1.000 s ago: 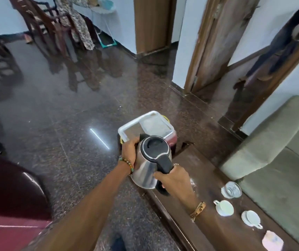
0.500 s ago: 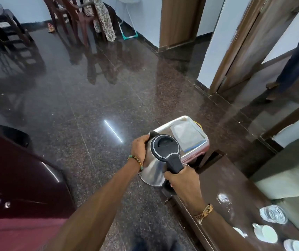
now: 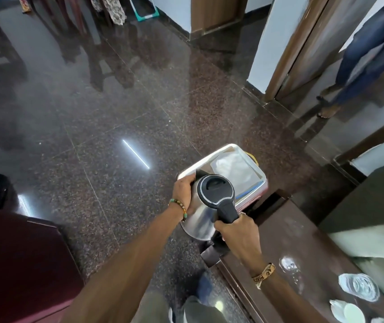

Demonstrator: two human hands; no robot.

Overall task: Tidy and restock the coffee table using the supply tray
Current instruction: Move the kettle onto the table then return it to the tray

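A steel kettle point(image 3: 201, 215) with a black lid and black handle is held in the air at the near corner of the dark wooden coffee table point(image 3: 277, 229). My right hand point(image 3: 237, 236) grips the handle. My left hand point(image 3: 183, 191) is curled against the kettle's left side near the spout. Just beyond the kettle sits the supply tray point(image 3: 209, 160), a white-rimmed box with a pale cloth inside, at the table's far end.
A glass dish point(image 3: 358, 286) and white cups point(image 3: 349, 311) stand on the table at lower right. A grey sofa point(image 3: 372, 234) runs along the right. A maroon seat point(image 3: 18, 264) is at lower left. A person's legs point(image 3: 361, 59) stand in the doorway. Glossy granite floor spreads ahead.
The view has swung left and tipped down, so the cups slid toward the lower right edge. Both hands keep their hold on the kettle, which stays in front of the tray.
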